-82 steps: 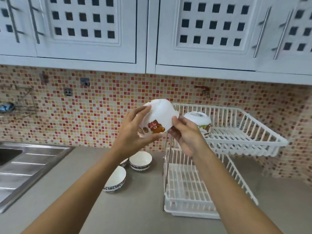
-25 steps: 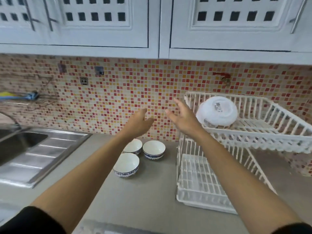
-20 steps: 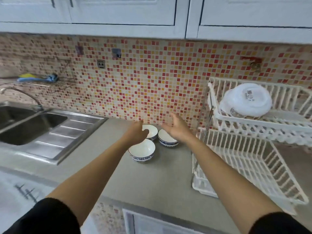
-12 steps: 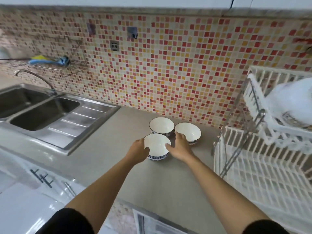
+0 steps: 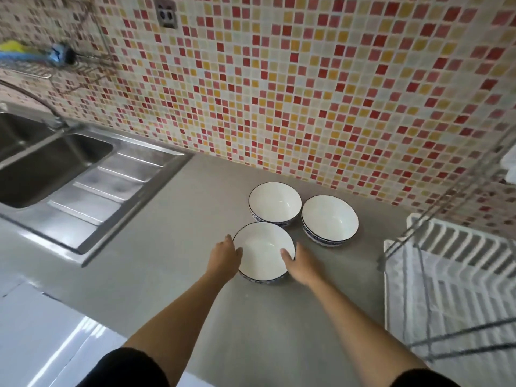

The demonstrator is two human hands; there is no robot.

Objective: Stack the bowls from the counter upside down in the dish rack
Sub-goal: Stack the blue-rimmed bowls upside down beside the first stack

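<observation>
Three white bowls with blue-patterned outsides stand upright on the grey counter. The nearest bowl is clasped from both sides: my left hand presses its left rim and my right hand its right rim, thumb over the edge. It still rests on the counter. Behind it sit the back bowl and the right bowl, touching each other. The white dish rack stands at the right; its upper tier is mostly out of frame.
A steel sink with drainboard fills the left. The mosaic tile wall rises just behind the bowls. A wall shelf with a blue-yellow brush hangs at upper left. The counter's front edge runs near my forearms.
My hands let go of the cartoon bowl in the rack's top tier, came down to the counter and closed around the nearest bowl. My view has tilted down and left.
</observation>
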